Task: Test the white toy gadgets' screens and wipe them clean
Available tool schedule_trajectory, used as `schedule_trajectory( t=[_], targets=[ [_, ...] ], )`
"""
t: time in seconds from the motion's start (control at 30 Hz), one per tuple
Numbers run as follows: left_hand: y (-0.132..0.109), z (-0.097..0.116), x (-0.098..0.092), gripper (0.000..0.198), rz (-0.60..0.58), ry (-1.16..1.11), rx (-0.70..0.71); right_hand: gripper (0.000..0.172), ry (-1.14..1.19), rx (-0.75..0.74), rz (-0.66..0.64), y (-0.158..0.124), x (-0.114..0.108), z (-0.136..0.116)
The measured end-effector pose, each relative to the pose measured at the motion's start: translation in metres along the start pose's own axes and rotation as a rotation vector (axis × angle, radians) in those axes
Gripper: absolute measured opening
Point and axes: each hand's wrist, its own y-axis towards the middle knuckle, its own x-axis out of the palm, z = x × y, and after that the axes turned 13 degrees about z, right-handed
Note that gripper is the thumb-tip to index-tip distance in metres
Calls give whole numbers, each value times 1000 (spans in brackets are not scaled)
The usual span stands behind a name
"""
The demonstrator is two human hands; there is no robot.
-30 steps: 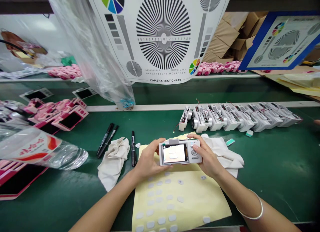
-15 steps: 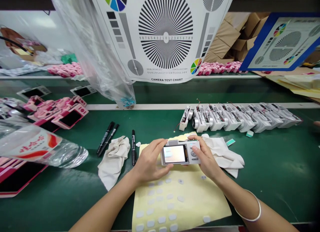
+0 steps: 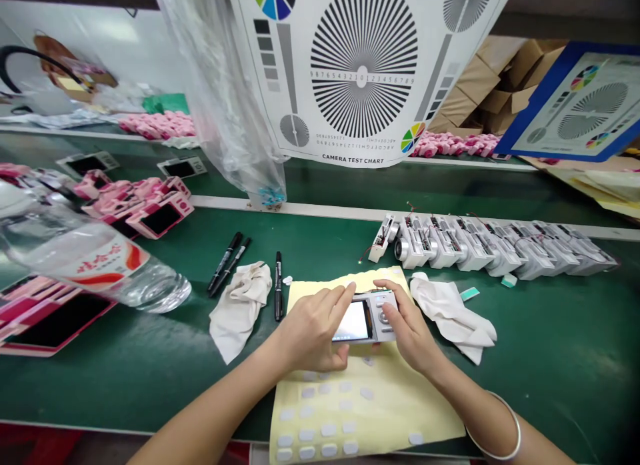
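Both my hands hold a silver compact camera (image 3: 365, 321) above a yellow backing sheet (image 3: 370, 411), its lit screen facing me. My left hand (image 3: 310, 331) covers the camera's left end, with fingertips on its top edge and hiding part of the screen. My right hand (image 3: 407, 328) grips the right end beside the round control dial. Rows of white adhesive pads (image 3: 327, 429) sit on the sheet below my hands. A crumpled white cloth (image 3: 240, 308) lies left of my left hand, and another (image 3: 453, 321) lies right of my right hand.
Black marker pens (image 3: 227, 265) lie left of the sheet. A row of opened silver camera bodies (image 3: 490, 248) with wires stands behind. Pink camera shells (image 3: 135, 201) and a plastic water bottle (image 3: 90, 265) are at left. A camera test chart (image 3: 364, 71) hangs ahead beside a plastic bag (image 3: 225, 98).
My left hand has slid over the camera's left end and now hides part of the screen. The camera sits slightly lower and further right, and the whole view has tilted.
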Motion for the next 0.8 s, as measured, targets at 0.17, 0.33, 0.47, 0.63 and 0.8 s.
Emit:
schedule_trajectory(
  t=[0.17, 0.33, 0.47, 0.63, 0.8],
  targets=[
    [7, -26, -29, 60, -125, -609, -363, 39, 32, 91, -151, -2, -1, -6],
    [13, -45, -30, 74, -90, -1051, -820, 42, 162, 161, -266, -9, -5, -5],
    [9, -39, -17, 82, 21, -1196, -863, 40, 263, 108, -184, -13, -8, -5],
    [4, -24, -9, 95, 40, -1124, -636, 36, 297, 20, 0, -17, -10, -10],
    [-3, -7, -6, 92, 264, -827, -330, 33, 136, -251, 141, -21, -16, -10]
  ],
)
